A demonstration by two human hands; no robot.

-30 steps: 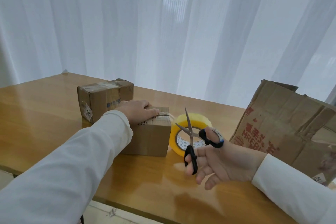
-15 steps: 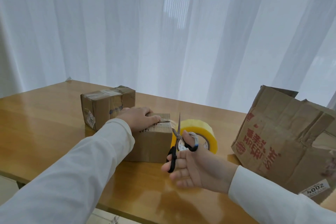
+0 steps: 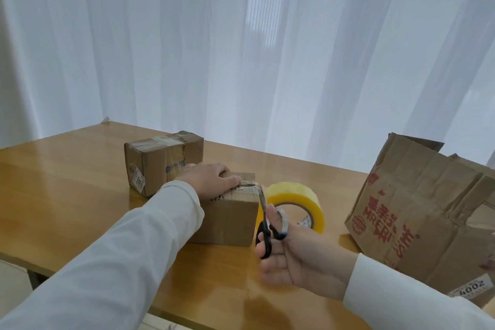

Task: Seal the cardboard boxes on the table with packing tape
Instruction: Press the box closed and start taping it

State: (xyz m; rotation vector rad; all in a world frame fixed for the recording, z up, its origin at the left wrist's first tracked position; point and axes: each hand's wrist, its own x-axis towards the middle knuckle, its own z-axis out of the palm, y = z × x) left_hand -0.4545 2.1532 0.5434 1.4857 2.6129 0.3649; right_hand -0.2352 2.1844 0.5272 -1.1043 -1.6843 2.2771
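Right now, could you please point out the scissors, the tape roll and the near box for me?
scissors [image 3: 265, 233]: head view, on the black handle.
tape roll [image 3: 300, 193]: head view, on its yellow outer band.
near box [image 3: 227, 219]: head view, on its front face.

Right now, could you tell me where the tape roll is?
The tape roll stands on edge right of the near box, behind the right hand with the scissors.

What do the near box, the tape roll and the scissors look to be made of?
Near box: brown corrugated-looking cardboard, matte, with creased flaps and worn edges. Tape roll: yellowish translucent glossy film, probably plastic, wound on a printed core that looks like paper. Scissors: grey blades, probably steel, with glossy black handle loops, likely plastic; the right hand holds them.
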